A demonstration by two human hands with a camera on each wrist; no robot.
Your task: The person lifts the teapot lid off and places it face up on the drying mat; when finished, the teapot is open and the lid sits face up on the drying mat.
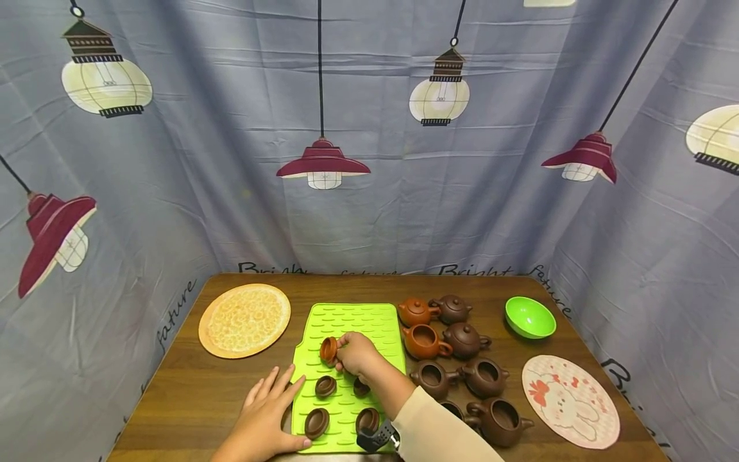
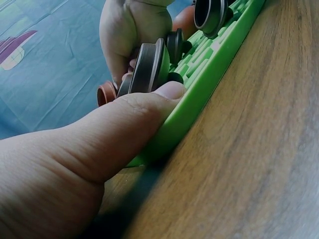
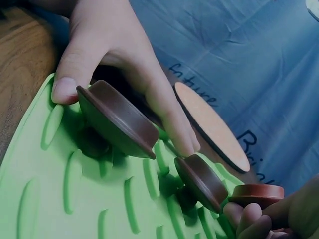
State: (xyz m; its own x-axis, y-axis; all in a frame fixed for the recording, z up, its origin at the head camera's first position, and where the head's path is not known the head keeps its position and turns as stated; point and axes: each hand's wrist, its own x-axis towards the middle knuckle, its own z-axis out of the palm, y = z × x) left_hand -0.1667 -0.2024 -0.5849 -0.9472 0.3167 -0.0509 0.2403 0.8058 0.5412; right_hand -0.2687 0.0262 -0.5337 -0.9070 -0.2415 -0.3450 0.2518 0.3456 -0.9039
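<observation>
My right hand (image 1: 360,356) pinches an orange-red clay teapot lid (image 1: 328,350) over the green drying mat (image 1: 375,321); the lid's hollow side faces left. In the right wrist view its fingertips hold the orange-red lid (image 3: 256,193) from below. Several dark brown lids lie upside down on the mat, such as one near the front left corner (image 1: 316,423) and one behind it (image 1: 325,386). My left hand (image 1: 262,410) is spread at the mat's left edge, holding nothing. Its thumb presses the front edge beside a dark lid (image 2: 148,67).
Right of the mat stand an orange lidded teapot (image 1: 417,311), an orange lidless teapot (image 1: 424,341) and several dark brown teapots (image 1: 501,422). A green bowl (image 1: 530,317) and a pink rabbit placemat (image 1: 570,401) lie farther right. A round yellow placemat (image 1: 245,321) is at back left.
</observation>
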